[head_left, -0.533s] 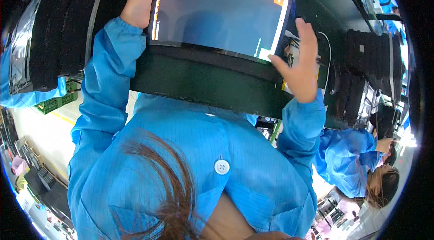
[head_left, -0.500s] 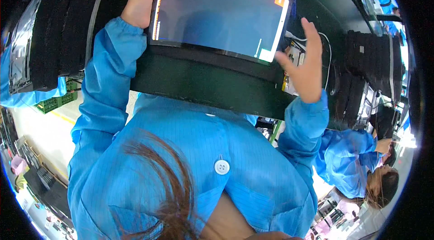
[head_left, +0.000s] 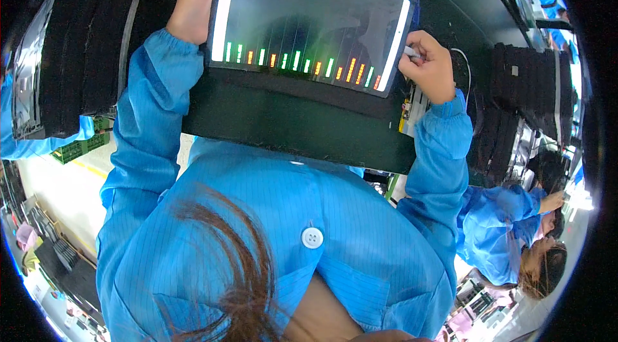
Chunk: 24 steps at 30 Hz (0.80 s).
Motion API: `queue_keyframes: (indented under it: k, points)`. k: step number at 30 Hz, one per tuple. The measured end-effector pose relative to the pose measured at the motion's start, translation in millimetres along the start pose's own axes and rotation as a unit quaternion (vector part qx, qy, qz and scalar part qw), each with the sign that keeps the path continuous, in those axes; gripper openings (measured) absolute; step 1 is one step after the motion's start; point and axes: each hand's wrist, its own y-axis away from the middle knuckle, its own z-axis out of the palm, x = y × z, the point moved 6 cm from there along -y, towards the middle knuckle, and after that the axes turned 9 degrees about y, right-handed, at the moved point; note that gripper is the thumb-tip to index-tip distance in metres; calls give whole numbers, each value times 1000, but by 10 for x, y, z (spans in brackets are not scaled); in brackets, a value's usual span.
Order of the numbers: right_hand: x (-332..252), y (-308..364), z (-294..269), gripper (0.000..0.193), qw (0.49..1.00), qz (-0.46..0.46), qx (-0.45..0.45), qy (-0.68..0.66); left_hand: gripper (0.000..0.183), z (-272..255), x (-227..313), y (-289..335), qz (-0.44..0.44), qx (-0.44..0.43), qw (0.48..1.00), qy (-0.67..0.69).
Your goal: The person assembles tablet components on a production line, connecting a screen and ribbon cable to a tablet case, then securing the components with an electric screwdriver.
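Left hand: my left hand (head_left: pixel 195 4) lies at the panel's left side; its fingers run out of view at the top, so I cannot tell how far they close.
Right hand: my right hand (head_left: pixel 430 66) is narrow, thumb and forefinger pinching a small, white connector (head_left: pixel 411 52).
Panel: the black-framed, rectangular, glossy display panel (head_left: pixel 309 26) is between my hands, screen facing up; its long axis runs left to right, the right-hand end slanting slightly nearer my body.
Screen: two white bands at the short sides; short green, orange and red bars, nearest my body, point away from me.
Connector: its long axis lies roughly crosswise, pointing leftward from my right fingertips to the panel's right edge; whether it is seated I cannot tell.
Cable: a thin, white, curved cable (head_left: pixel 468 78), just right of my right hand.
Support: a dark green, flat work surface (head_left: pixel 296 120), beneath the panel and nearer me than both hands.
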Motion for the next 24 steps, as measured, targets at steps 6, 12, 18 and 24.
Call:
queue_keyframes:
  k: [6, 12, 18, 24]
  points:
    - [122, 18, 52, 19, 994, -1, 55, -96, 52, 37, -3, 19, 2, -6, 1000, -9]
    - [167, 45, 107, 22, 985, 33, 42, -163, 51, 38, -17, 41, -25, -26, 999, 15]
    - [49, 19, -266, 37, 995, -66, 62, 43, 51, 48, -56, 11, -44, -57, 997, 35]
    - [589, 129, -744, 40, 953, -4, 211, 218, 52, -2, -65, -27, -41, -57, 997, 20]
